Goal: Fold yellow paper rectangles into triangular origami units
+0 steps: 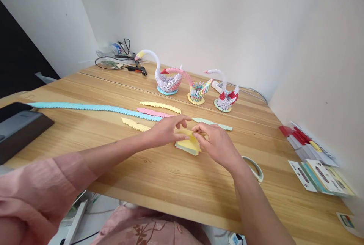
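Observation:
My right hand [214,142] pinches the edge of a yellow paper sheet [189,138] near the middle of the table. To its left, my left hand [170,130] has thumb and fingers apart, around the sheet's left side. Beneath lies a small stack of coloured paper [186,148], yellow and pale green at its edges. Behind and beside the hands lie folded-paper strips: a long blue one [93,107], a pink one [152,112], a yellow one [160,106], a pale yellow one [133,124] and a green one [213,123].
Three paper swans [169,84] stand at the back. A glue gun [137,69] and bottle [110,49] are back left; a dark device [25,127] is far left. Scissors' handle [257,169] shows beside my right forearm. Paper packs [324,176] lie at right.

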The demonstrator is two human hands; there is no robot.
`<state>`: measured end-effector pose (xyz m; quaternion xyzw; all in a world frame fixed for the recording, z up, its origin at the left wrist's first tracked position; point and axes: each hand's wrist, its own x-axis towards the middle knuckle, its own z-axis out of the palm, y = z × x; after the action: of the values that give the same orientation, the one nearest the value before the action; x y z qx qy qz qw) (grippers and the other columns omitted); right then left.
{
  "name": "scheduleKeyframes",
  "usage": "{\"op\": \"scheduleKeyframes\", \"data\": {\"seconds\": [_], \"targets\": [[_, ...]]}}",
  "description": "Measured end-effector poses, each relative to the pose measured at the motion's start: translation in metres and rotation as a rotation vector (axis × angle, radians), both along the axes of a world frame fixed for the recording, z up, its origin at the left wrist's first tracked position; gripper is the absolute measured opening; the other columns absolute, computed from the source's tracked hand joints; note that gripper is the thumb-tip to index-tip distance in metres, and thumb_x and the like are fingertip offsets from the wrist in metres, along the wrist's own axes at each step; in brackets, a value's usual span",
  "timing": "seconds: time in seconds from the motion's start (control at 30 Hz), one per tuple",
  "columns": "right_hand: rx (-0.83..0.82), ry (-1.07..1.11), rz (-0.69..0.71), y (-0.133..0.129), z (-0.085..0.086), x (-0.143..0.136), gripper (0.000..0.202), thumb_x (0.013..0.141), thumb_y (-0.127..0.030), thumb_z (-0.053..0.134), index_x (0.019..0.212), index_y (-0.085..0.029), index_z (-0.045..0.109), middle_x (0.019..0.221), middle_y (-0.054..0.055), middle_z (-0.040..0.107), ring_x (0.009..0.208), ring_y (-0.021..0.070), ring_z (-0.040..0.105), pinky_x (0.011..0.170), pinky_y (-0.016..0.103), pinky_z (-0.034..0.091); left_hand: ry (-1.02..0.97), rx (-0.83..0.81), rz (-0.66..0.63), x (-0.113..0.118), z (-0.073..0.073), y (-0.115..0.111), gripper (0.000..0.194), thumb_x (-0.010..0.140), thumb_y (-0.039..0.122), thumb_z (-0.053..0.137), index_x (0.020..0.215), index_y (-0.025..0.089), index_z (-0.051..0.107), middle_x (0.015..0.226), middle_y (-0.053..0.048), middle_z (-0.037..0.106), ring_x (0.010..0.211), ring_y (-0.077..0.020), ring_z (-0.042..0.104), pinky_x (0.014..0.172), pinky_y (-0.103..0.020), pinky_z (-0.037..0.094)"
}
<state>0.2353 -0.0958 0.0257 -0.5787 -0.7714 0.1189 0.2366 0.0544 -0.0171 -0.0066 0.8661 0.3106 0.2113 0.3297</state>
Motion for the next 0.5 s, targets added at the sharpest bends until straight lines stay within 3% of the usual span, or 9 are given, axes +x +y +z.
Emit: {"op": "scheduleKeyframes", "data": {"seconds": [0.13, 0.23, 0.3, 0.4, 0.5], "targets": [[-0.162, 0.223, 0.007, 0.004, -0.013, 0.010, 0.010, 0.084, -0.024, 0.050, 0.082, -0.022, 0.060, 0.077, -0.001, 0.067, 0.069, 0.0157, 0.059, 0.067, 0.028, 0.040, 0.115, 0.198, 0.029, 0.013, -0.028, -0.004, 0.066, 0.070, 0.025, 0.068, 0.131, 0.020, 0.042, 0.109, -0.009, 0.062, 0.109, -0.0289, 0.053, 0.093, -0.042, 0.040], [-0.185, 0.557, -0.094, 0.008, -0.023, 0.021, 0.012, 0.080, -0.030, 0.055, 0.084, -0.018, 0.058, 0.074, -0.001, 0.066, 0.067, 0.0142, 0.058, 0.066, 0.026, 0.041, 0.115, 0.267, 0.048, 0.013, -0.035, -0.007, 0.070, 0.072, 0.025, 0.067, 0.135, 0.018, 0.038, 0.125, -0.013, 0.055, 0.121, -0.0319, 0.044, 0.100, -0.045, 0.034], [-0.182, 0.697, -0.105, 0.008, -0.023, 0.025, 0.017, 0.078, -0.033, 0.058, 0.086, -0.018, 0.060, 0.078, 0.000, 0.066, 0.067, 0.0133, 0.057, 0.065, 0.025, 0.042, 0.071, 0.257, 0.062, 0.008, -0.028, -0.006, 0.076, 0.070, 0.026, 0.069, 0.137, 0.019, 0.034, 0.133, -0.013, 0.049, 0.123, -0.0313, 0.042, 0.102, -0.046, 0.031], [-0.223, 0.626, -0.077, 0.006, -0.017, 0.019, 0.015, 0.078, -0.032, 0.059, 0.082, -0.018, 0.063, 0.075, -0.001, 0.064, 0.063, 0.0124, 0.054, 0.059, 0.024, 0.040, -0.052, 0.099, 0.039, 0.000, -0.005, -0.003, 0.082, 0.068, 0.036, 0.072, 0.138, 0.018, 0.034, 0.135, -0.015, 0.046, 0.121, -0.0291, 0.043, 0.099, -0.043, 0.035], [-0.180, 0.492, -0.080, 0.005, -0.011, 0.007, 0.014, 0.079, -0.031, 0.059, 0.085, -0.020, 0.065, 0.074, -0.001, 0.062, 0.061, 0.0119, 0.051, 0.056, 0.023, 0.038, -0.160, -0.214, -0.051, -0.004, 0.014, -0.003, 0.060, 0.075, 0.044, 0.063, 0.127, 0.018, 0.049, 0.111, -0.009, 0.061, 0.090, -0.0199, 0.058, 0.075, -0.031, 0.046]]}}
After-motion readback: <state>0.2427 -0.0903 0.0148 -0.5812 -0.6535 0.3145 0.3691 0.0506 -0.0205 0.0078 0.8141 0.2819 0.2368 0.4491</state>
